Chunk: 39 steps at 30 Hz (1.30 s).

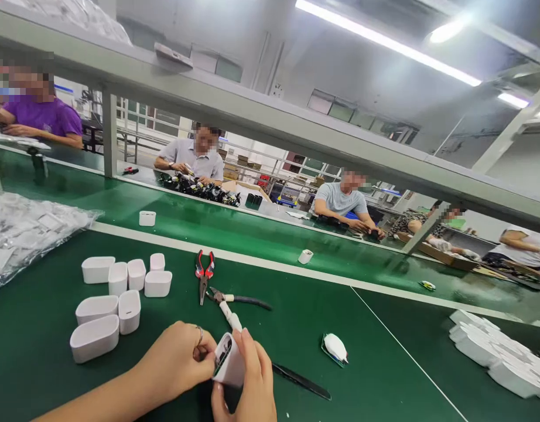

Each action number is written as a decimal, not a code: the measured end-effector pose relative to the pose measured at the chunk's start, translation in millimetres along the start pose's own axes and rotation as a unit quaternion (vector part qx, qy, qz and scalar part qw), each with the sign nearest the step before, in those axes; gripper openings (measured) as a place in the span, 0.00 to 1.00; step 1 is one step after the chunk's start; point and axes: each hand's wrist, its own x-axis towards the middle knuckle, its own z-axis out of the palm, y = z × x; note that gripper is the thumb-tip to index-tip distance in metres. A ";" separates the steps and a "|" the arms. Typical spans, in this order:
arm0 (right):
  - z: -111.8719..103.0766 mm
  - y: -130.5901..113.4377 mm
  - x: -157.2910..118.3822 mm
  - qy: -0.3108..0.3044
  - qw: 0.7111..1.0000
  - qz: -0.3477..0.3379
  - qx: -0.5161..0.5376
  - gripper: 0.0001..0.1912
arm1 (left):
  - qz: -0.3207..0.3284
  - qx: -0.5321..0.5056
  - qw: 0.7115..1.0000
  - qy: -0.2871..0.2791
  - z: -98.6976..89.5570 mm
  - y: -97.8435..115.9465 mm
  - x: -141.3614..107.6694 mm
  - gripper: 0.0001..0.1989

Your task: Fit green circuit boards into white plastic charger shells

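My right hand [252, 381] grips a white plastic casing [232, 370], tilted so its oval open end faces left. Dark and metallic parts show inside that opening. With curled fingers, my left hand [180, 360] pinches at the rim of the casing; whatever lies between the fingertips is hidden. Just beyond the hands are cutting pliers [218, 297] with one handle wrapped in white, and red-and-black needle-nose pliers [204, 275]. Black tweezers [303, 381] lie partly behind my right hand. Farther right rests a small green board with a white oval piece [335, 347].
Several empty white casings [95, 338] stand on the left beside a clear plastic bag of white parts [28, 234]. More white pieces [494, 351] are piled at right. A green conveyor belt [235, 225] crosses ahead, carrying casings [147, 218]. Co-workers [344, 202] sit beyond it.
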 end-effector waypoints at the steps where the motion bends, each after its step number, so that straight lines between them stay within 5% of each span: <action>1: 0.3 -0.4 -0.6 -0.003 1.000 0.000 0.002 0.29 | 0.002 0.025 1.000 0.003 0.2 -0.4 -1.0 0.11; 5: 1.3 0.7 -2.3 -0.014 1.000 -0.014 0.019 0.27 | 0.008 0.074 0.997 0.014 0.9 -2.2 -4.0 0.11; 18: -3.5 6.5 -2.8 0.004 0.999 -0.011 0.034 0.26 | 0.071 0.004 0.997 -0.035 -10.0 7.4 -7.1 0.14; 39: 0.0 -1.9 -7.4 0.010 0.999 -0.029 0.010 0.26 | 0.052 0.147 0.987 0.041 -0.6 -0.9 -8.1 0.13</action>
